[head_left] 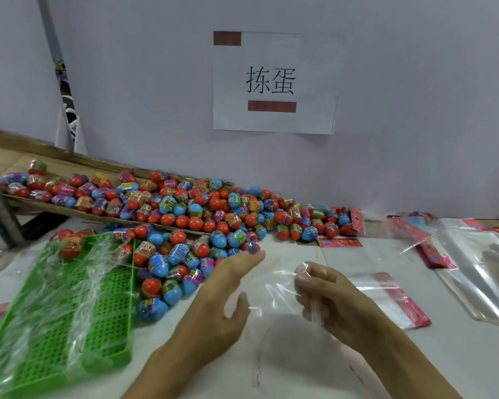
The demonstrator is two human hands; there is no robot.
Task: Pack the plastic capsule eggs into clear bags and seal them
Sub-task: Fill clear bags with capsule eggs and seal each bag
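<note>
White tabletop (314, 370) against a pale wall, capsule eggs (185, 214) piled just beyond the left hand (222, 298). Left hand's fingers are extended and relaxed, tips near the closest eggs, gripping nothing. Right hand (326, 298) pinches a clear bag (274, 292) with curled fingers, the film spreading between both hands.

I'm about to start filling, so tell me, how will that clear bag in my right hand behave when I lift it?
The clear bag will probably be floppy: it already wrinkles and sags where the right hand pinches it. It looks thin, so likely very light. Its glossy film may slip, and its mouth may close without the left hand.
</note>
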